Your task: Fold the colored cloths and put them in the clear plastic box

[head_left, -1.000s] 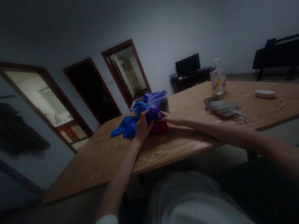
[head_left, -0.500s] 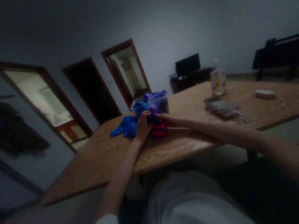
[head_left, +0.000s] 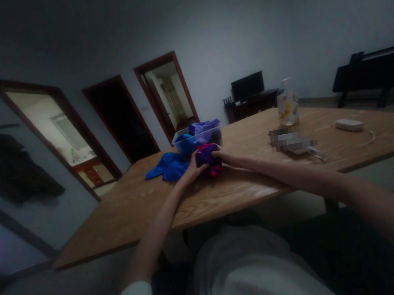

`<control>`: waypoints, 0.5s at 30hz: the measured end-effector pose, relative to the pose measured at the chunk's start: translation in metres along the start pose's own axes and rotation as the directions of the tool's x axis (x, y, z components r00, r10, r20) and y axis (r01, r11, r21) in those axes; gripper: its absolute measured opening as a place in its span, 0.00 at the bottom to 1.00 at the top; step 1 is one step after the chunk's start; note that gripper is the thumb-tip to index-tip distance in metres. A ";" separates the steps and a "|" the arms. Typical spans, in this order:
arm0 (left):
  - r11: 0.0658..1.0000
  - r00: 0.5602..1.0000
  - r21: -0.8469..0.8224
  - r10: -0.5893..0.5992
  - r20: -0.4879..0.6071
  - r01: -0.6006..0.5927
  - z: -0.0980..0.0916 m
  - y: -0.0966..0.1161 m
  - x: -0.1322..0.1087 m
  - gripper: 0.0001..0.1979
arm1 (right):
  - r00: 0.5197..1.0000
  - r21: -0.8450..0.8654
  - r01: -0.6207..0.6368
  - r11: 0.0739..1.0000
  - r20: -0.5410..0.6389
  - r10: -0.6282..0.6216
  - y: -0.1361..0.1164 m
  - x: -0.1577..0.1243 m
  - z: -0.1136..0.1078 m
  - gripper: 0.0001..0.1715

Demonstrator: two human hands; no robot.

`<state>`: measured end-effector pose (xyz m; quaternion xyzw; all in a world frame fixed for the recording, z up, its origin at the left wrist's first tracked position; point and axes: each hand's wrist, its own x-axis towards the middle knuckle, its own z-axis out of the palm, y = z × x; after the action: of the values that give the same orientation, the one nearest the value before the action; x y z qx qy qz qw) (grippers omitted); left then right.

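Observation:
Between my two hands is a bunched purple and red striped cloth [head_left: 207, 156], just above or on the wooden table [head_left: 206, 201]. My left hand [head_left: 191, 164] grips its left side, thumb toward me. On the right side, my right hand [head_left: 224, 156] has its fingers closed on the same cloth. Left of my hands lies a crumpled blue cloth [head_left: 170, 166]. Right behind the bundle stands a clear plastic box [head_left: 181, 144] with lilac cloth [head_left: 204, 127] and blue cloth inside.
A clear pump bottle [head_left: 288, 106] with a flower print stands to the right. Nearer me lie a blurred-out pale object [head_left: 291, 142] with a cord and a white power strip [head_left: 349, 124]. The table's front edge runs beneath my forearms.
The cloth has been turned and squeezed more compact, with red showing at the top as well as below. My left hand has moved slightly lower along its side.

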<state>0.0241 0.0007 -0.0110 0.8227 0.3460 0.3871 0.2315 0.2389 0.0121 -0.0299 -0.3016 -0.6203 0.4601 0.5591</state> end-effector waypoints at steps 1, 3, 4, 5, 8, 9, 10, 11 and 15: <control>0.999 0.999 -0.026 -0.026 0.018 0.026 -0.001 0.000 0.000 0.41 | 1.000 -0.020 0.021 1.000 0.002 -0.021 0.000 0.000 -0.001 0.31; 0.994 0.997 -0.085 -0.058 0.057 0.063 -0.003 0.001 0.001 0.39 | 0.997 -0.088 0.076 0.993 0.025 -0.075 0.001 0.000 -0.002 0.32; 0.990 0.995 -0.117 -0.070 0.070 0.078 -0.004 0.002 0.001 0.37 | 0.992 -0.142 0.125 0.982 0.043 -0.120 0.002 -0.001 -0.003 0.33; 0.985 0.994 -0.145 -0.084 0.071 0.094 -0.005 0.003 0.001 0.34 | 0.981 -0.214 0.192 0.958 0.072 -0.181 0.001 -0.002 -0.003 0.34; 0.977 0.990 -0.160 -0.141 -0.001 0.140 -0.008 0.006 0.001 0.29 | 0.894 -0.481 0.447 0.754 0.256 -0.367 -0.004 -0.009 0.000 0.40; 0.979 0.988 -0.142 -0.154 -0.029 0.149 -0.009 0.008 0.000 0.28 | 0.856 -0.552 0.518 0.654 0.331 -0.398 -0.008 -0.012 0.002 0.42; 0.982 0.988 -0.116 -0.151 -0.039 0.146 -0.011 0.010 -0.002 0.28 | 0.821 -0.601 0.570 0.560 0.395 -0.412 -0.012 -0.015 0.005 0.43; 0.988 0.991 -0.088 -0.131 -0.036 0.127 -0.013 0.011 -0.003 0.26 | 0.795 -0.632 0.604 0.486 0.438 -0.419 -0.015 -0.018 0.007 0.44; 0.996 1.000 0.088 0.006 -0.024 -0.004 -0.019 0.013 -0.004 0.21 | 0.752 -0.684 0.642 0.346 0.471 -0.461 -0.026 -0.026 0.015 0.48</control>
<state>0.0122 -0.0085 0.0065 0.8282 0.3635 0.3819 0.1898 0.2327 -0.0253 -0.0161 -0.2483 -0.8741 -0.0707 0.4115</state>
